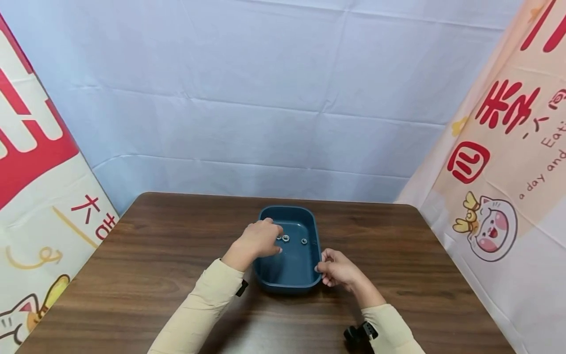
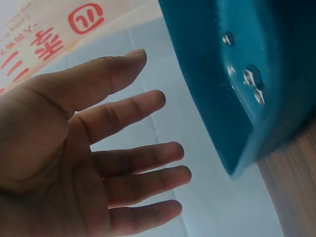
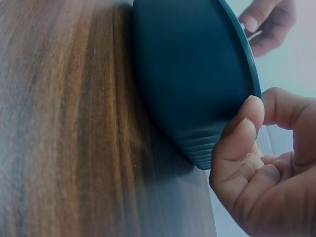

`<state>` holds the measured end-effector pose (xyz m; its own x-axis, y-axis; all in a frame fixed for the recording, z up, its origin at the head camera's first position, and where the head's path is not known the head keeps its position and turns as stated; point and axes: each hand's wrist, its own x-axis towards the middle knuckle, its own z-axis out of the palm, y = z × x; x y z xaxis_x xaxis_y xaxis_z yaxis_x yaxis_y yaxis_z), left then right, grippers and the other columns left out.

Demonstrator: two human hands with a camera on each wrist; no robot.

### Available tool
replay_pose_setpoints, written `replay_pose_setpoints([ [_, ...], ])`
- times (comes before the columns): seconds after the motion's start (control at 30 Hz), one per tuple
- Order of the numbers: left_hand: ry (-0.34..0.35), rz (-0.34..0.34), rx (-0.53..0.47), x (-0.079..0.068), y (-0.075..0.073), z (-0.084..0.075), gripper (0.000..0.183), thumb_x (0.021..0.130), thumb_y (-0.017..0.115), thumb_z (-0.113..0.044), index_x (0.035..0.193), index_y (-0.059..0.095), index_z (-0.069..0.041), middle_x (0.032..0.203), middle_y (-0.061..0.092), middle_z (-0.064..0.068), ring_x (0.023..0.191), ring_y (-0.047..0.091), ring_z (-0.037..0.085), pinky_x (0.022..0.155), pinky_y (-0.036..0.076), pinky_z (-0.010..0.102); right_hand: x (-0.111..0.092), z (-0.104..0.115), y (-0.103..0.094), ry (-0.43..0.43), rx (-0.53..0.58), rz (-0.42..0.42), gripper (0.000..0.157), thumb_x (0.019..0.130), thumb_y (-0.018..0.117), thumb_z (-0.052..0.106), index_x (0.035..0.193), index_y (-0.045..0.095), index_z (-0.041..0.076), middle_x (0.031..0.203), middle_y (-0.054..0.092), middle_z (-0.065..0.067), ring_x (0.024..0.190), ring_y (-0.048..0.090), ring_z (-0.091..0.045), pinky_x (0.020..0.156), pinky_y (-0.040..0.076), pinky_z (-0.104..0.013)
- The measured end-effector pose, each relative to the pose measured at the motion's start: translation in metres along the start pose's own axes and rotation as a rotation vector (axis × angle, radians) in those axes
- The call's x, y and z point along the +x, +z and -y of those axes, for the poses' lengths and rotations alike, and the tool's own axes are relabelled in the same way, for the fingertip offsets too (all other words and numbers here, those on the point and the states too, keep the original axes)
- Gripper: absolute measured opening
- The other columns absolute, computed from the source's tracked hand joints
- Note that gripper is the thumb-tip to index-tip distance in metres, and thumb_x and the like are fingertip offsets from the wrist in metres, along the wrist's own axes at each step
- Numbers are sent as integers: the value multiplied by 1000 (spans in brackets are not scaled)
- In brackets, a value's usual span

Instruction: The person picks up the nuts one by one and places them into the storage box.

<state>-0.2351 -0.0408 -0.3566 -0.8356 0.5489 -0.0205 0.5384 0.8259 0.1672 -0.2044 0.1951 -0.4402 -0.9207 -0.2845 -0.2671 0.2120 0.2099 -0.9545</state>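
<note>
A dark blue plastic bin (image 1: 292,270) with rounded corners stands on the table. On its floor lie a few small metal hex nuts: one nut (image 1: 304,241) sits to the right, and another nut (image 1: 286,238) is close to my left fingers. My left hand (image 1: 258,238) hovers over the bin's left side. In the left wrist view its fingers are spread and nearly straight, with nothing in the palm; the nuts (image 2: 252,75) show beyond. At the near right of the bin, my right hand (image 1: 338,270) pinches the rim between thumb and finger, as the right wrist view confirms.
The brown wood-grain table (image 1: 177,255) extends on both sides of the bin. A pale cloth (image 1: 265,123) hangs behind it, and printed banners (image 1: 499,187) stand at left and right. Black straps (image 1: 367,332) circle the wrists.
</note>
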Motion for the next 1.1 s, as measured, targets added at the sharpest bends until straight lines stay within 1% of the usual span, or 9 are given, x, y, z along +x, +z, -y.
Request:
replay_pose_setpoints([
  [0.2, 9, -30, -26, -13, 2, 18, 36, 81, 74, -26, 113, 66, -13, 103, 57, 7, 91, 55, 20, 71, 50, 36, 0, -1, 0, -1, 3, -8, 16, 79, 55, -1, 83, 39, 3, 56, 47, -5, 44, 47, -11, 41, 40, -21],
  [0.33, 32, -57, -5, -19, 6, 29, 36, 81, 74, -27, 112, 66, -13, 103, 57, 7, 91, 55, 20, 72, 50, 37, -1, 0, 0, -1, -3, -1, 17, 79, 54, -1, 83, 39, 4, 55, 47, -5, 44, 47, -10, 41, 40, -21],
  [0.43, 57, -80, 11, -24, 9, 35, 36, 80, 74, -30, 112, 67, -13, 104, 57, 7, 88, 56, 20, 71, 49, 38, -2, 1, 1, -4, -7, 1, 17, 80, 54, -1, 83, 39, 4, 56, 46, -5, 44, 47, -10, 41, 40, -20],
  [0.6, 65, -105, 19, -32, 14, 44, 35, 80, 74, -31, 110, 68, -15, 103, 57, 5, 81, 56, 16, 68, 49, 34, -3, 2, 2, -3, 2, -11, 17, 80, 55, 0, 84, 39, 4, 57, 46, -4, 43, 48, -10, 41, 40, -20],
  [0.83, 96, -143, -35, -44, 27, 56, 32, 80, 74, -27, 107, 69, -11, 101, 58, 5, 82, 58, 18, 68, 50, 35, -2, 1, 2, 17, 7, -19, 17, 79, 55, -1, 84, 39, 4, 57, 46, -4, 43, 48, -9, 41, 40, -20],
  [1.0, 91, -171, -30, -50, 38, 62, 32, 79, 75, -28, 106, 69, -12, 102, 58, 5, 79, 58, 18, 65, 50, 34, -2, 0, 2, 17, 13, -11, 17, 78, 55, -1, 83, 39, 4, 57, 46, -4, 44, 48, -9, 42, 40, -20],
  [1.1, 84, -181, -38, -53, 41, 65, 32, 78, 75, -28, 105, 69, -12, 102, 58, 6, 78, 59, 18, 65, 51, 35, 0, -1, 2, 25, 15, -19, 17, 79, 55, -1, 83, 39, 5, 57, 46, -4, 44, 48, -10, 42, 40, -21],
])
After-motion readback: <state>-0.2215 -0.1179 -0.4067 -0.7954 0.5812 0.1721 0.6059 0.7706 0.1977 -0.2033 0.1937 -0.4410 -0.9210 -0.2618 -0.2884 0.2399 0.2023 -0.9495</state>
